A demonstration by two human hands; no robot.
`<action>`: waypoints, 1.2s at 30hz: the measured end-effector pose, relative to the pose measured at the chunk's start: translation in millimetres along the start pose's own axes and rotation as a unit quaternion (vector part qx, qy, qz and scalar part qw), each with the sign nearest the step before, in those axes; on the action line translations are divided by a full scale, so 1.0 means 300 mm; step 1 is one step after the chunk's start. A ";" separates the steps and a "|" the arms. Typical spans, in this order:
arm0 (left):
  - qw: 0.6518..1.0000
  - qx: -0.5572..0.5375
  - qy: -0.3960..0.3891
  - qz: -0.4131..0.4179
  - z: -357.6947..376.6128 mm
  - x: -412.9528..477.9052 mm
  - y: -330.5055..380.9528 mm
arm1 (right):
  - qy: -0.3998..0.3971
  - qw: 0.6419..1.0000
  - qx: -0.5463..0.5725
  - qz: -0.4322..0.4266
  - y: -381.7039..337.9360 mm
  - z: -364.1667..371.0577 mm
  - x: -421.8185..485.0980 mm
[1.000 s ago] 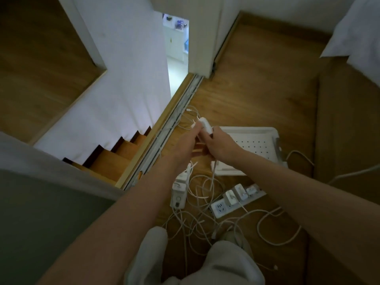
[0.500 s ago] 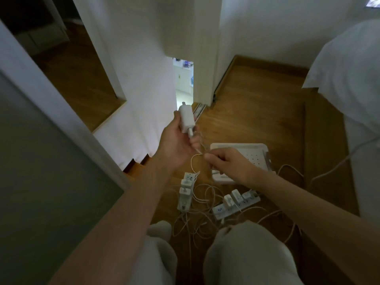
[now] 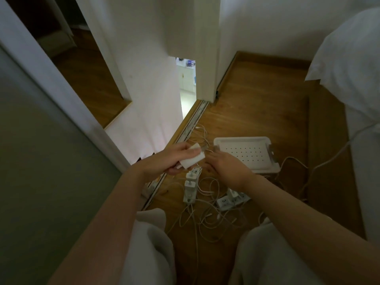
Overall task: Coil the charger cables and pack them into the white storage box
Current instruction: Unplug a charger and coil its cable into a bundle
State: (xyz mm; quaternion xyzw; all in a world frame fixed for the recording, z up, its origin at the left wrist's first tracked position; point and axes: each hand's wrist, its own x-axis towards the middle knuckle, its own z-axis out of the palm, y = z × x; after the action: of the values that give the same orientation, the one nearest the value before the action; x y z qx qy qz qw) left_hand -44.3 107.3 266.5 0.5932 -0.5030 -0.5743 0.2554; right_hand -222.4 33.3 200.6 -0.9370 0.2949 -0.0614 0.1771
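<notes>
White rectangular charger brick (image 3: 192, 159) gripped in left hand (image 3: 164, 163), right hand (image 3: 226, 167) just beside, grip unclear, perhaps on a cable, white perforated plastic storage box (image 3: 242, 139) set on floor (image 3: 257, 112) behind, white cables (image 3: 207, 218) tangled nearby.

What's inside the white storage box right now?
Nothing visible in the white storage box: just its bare perforated floor. The right hand covers its near-left corner, so that part can't be checked.

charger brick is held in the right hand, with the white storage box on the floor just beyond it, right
Not quite. The head view shows the charger brick gripped in the left hand, not the right. The right hand is beside it. The white storage box does sit on the floor just beyond.
</notes>
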 end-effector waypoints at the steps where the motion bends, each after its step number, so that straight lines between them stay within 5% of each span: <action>1: 1.000 0.011 -0.002 -0.007 0.000 0.003 -0.006 | -0.010 1.000 -0.016 0.003 0.002 0.004 -0.010; 12: 0.990 0.125 -0.025 -0.055 0.022 0.031 -0.065 | 0.063 0.995 -0.042 0.070 0.068 -0.045 -0.039; 21: 0.988 0.139 0.058 -0.023 0.041 0.061 -0.070 | 0.145 0.964 0.113 0.190 0.014 -0.085 -0.035; 30: 0.968 0.148 0.197 -0.056 0.067 0.097 -0.071 | 0.125 0.930 0.309 0.155 -0.094 -0.060 -0.027; 36: 0.955 0.034 0.285 -0.071 0.078 0.124 -0.060 | 0.050 0.955 0.288 0.048 -0.172 0.000 -0.052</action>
State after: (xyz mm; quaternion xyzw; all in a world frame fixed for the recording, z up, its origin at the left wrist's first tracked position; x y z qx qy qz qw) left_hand -67.0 87.2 229.9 0.7752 -0.3850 -0.3803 0.3259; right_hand -207.8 81.6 219.2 -0.8266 0.3179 -0.1820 0.4273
